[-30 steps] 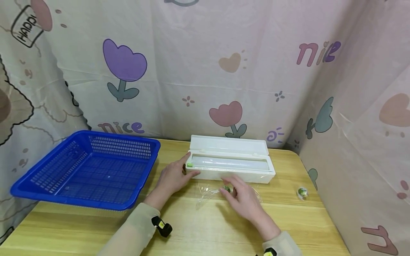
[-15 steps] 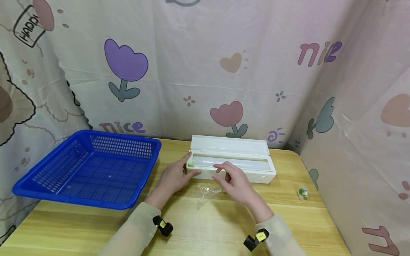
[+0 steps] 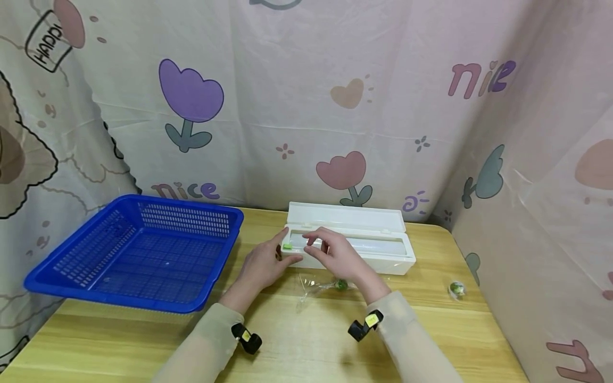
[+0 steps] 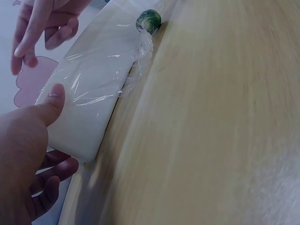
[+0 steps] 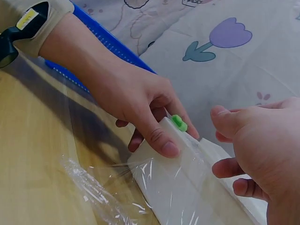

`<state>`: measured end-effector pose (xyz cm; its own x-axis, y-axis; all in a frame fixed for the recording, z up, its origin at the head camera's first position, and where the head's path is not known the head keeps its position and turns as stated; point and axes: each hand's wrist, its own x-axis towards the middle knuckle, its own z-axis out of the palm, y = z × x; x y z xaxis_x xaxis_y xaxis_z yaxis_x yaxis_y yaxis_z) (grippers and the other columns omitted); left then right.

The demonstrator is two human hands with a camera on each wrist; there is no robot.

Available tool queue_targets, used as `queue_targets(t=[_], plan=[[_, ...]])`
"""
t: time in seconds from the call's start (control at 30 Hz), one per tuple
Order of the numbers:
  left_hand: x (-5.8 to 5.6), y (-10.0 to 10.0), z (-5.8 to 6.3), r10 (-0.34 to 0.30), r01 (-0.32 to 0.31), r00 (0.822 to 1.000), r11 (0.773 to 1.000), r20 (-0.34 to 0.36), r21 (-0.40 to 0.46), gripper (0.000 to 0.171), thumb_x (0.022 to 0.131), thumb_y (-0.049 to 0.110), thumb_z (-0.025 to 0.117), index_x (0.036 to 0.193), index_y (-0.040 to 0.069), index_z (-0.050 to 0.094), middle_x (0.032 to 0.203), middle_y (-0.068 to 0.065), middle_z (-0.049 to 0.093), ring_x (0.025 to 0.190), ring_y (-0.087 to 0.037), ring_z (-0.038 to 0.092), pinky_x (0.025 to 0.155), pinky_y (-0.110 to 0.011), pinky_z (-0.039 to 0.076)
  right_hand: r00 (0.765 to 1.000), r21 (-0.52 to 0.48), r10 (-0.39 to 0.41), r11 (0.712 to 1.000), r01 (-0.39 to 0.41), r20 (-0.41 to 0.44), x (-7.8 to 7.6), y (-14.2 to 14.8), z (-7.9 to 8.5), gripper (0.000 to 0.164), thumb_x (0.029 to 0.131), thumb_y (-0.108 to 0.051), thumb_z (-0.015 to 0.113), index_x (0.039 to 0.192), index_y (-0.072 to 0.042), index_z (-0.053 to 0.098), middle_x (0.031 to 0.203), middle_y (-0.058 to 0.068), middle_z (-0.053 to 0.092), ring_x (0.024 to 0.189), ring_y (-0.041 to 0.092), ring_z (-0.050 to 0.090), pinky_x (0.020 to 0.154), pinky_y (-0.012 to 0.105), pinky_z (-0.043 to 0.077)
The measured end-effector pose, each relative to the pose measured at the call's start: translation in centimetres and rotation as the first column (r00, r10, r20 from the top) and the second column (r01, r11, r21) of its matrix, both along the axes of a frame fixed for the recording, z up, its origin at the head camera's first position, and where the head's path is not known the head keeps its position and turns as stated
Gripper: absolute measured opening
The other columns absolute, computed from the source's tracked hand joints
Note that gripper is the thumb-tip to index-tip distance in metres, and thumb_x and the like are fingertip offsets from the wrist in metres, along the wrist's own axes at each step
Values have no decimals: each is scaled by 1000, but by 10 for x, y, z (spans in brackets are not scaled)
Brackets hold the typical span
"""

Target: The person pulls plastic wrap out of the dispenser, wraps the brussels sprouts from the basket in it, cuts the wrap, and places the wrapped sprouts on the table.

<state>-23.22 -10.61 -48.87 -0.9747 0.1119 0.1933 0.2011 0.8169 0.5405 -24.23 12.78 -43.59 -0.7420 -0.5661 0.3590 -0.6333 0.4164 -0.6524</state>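
Observation:
A white cling film dispenser box point(image 3: 388, 263) stands on the table with its lid up and a film roll inside. My left hand point(image 3: 262, 263) grips its left end, thumb on the front and fingers behind, as the right wrist view shows. Beside that thumb sits a green slide cutter point(image 5: 178, 123). Above the box's left part hovers my right hand point(image 3: 337, 252), fingers loosely bent and holding nothing. Clear cling film point(image 4: 101, 77) hangs over the box front onto the table. A small green round thing point(image 4: 149, 22) lies in that film.
At the left stands a blue plastic basket point(image 3: 163, 306) with slotted sides. Another small green round thing in clear film point(image 3: 457, 290) lies near the right edge of the wooden table point(image 3: 306, 346). A printed curtain point(image 3: 268, 106) hangs behind and at both sides.
My right hand has moved from the green round thing in the film up and left, over the box toward the cutter. The left hand keeps its grip on the box.

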Motion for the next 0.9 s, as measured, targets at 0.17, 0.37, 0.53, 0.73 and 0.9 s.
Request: queue_targets(t=[0.17, 0.37, 0.53, 0.73, 0.9], plan=[[1, 0, 0, 9, -9, 1000, 1000, 13, 3, 93, 89, 73, 70, 166, 30, 38, 81, 5, 58, 67, -16, 54, 60, -34, 44, 999, 43, -6, 999, 4, 47, -12, -10, -3, 32, 106, -23, 69, 134, -8, 71, 108, -10, 68, 69, 13, 54, 59, 29, 46], [1, 0, -1, 5, -5, 1000, 1000, 10, 12, 95, 88, 75, 69, 166, 32, 37, 79, 7, 58, 67, -15, 54, 59, -34, 44, 999, 83, 14, 996, -17, 34, -21, -22, 0, 31, 105, -20, 71, 133, -8, 72, 110, -7, 70, 66, 13, 53, 60, 29, 47], [1, 0, -1, 0, 0, 1000, 1000, 10, 25, 94, 88, 74, 70, 166, 33, 36, 77, 8, 58, 66, -14, 55, 59, -35, 45, 1000, 148, 18, 989, -18, 8, -27, -32, 3, 28, 104, -22, 72, 129, -8, 74, 108, -6, 70, 71, 12, 55, 64, 30, 49], [1, 0, -2, -3, 3, 1000, 999, 10, 32, 91, 90, 69, 74, 165, 33, 39, 78, 8, 58, 68, -14, 55, 61, -35, 45, 999, 195, 18, 980, -25, 39, -29, -39, 3, 20, 103, -24, 74, 119, -12, 77, 103, -8, 70, 67, 11, 56, 61, 29, 49], [1, -2, -3, 4, -4, 1000, 999, -6, 43, 83, 93, 48, 81, 164, 31, 42, 76, 7, 58, 67, -15, 55, 61, -35, 45, 999, 207, 15, 978, -25, 47, -29, -42, 0, 15, 103, -27, 74, 114, -17, 78, 102, -11, 71, 68, 10, 56, 61, 30, 49]])
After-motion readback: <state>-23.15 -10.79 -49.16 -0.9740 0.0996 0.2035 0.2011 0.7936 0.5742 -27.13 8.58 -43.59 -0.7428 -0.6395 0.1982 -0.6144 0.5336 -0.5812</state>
